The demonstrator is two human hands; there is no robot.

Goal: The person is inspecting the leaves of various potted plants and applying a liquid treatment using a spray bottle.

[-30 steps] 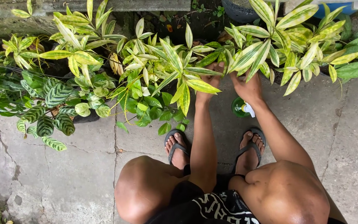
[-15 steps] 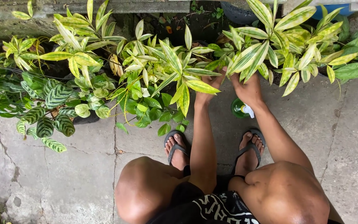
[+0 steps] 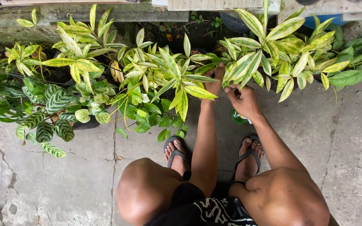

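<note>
Head view: left hand (image 3: 213, 83) and right hand (image 3: 243, 100) reach into the variegated plant (image 3: 181, 79); whether either grips cannot be told. Its thin leaves look light, soft and easily torn, so the firmer stems near the base seem the safer hold.

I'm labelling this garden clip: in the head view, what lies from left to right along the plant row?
Striped dark-green plant → yellow-green variegated plant → left hand → right hand → second variegated plant → blue container.
</note>
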